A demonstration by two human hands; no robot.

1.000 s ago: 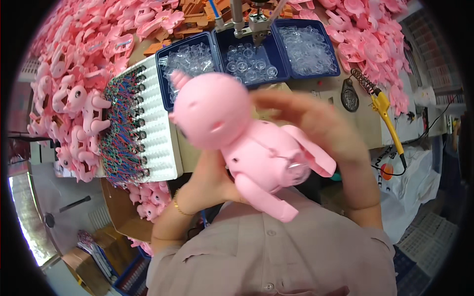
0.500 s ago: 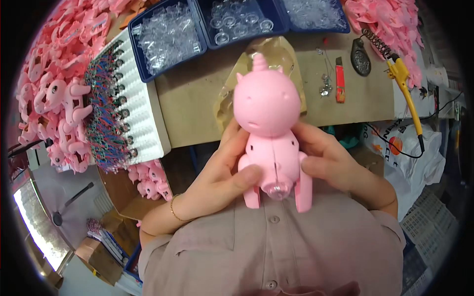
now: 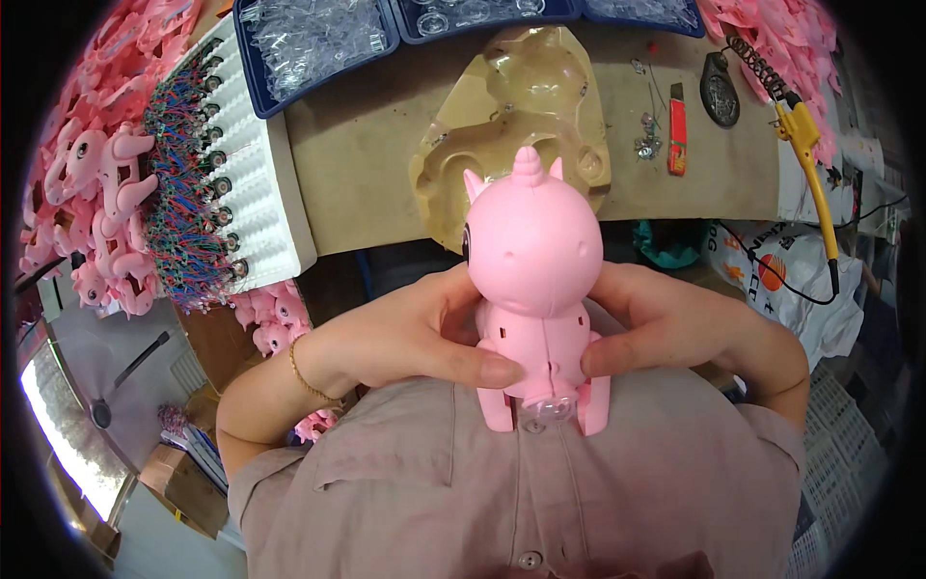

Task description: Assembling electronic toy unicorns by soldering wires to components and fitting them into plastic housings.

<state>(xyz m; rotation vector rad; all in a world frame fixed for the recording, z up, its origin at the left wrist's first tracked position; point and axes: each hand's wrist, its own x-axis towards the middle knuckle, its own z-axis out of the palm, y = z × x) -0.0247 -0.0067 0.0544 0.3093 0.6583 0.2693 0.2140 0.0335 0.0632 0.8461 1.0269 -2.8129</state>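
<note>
A pink plastic toy unicorn (image 3: pixel 533 248) is held close to my chest, its horn and ears pointing away from me. A clear round plastic piece (image 3: pixel 550 409) sits at its lower end between two legs. My left hand (image 3: pixel 439 333) grips the body's left side, thumb pressed on it. My right hand (image 3: pixel 651 323) holds the other side the same way. The fingers of both hands are partly hidden behind the toy. Just beyond it, a yellowish moulded tray (image 3: pixel 531 96) lies on the table.
Blue bins (image 3: pixel 318 48) of clear parts line the back. At left are a white foam tray (image 3: pixel 280 207) with wired parts (image 3: pixel 183 183) and piled pink toy parts (image 3: pixel 106 174). A red cutter (image 3: pixel 678 135) and yellow-handled tool (image 3: pixel 803 140) lie right.
The toy has come nearer my chest and tilted, so its horn and one eye show more. Both hands moved with it, still gripping. The whole table view has shifted upward.
</note>
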